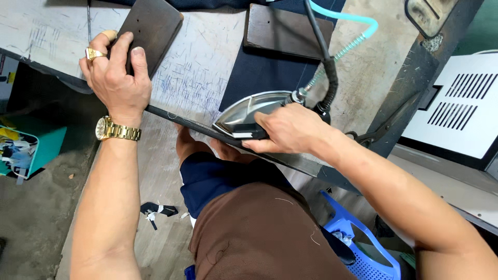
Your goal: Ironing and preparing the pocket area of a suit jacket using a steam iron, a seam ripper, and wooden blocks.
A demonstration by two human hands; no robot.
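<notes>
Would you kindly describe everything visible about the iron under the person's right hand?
The iron is a silvery, polished metal steam iron with a pointed nose toward the left. It rests flat at the table's near edge, partly on dark navy cloth. The right hand grips its dark handle. A black cable and a turquoise hose enter its rear.

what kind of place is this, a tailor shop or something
Probably a garment or tailoring workshop: the right hand grips a steam iron with hoses, dark navy cloth lies on a chalk-marked pressing table.
</notes>
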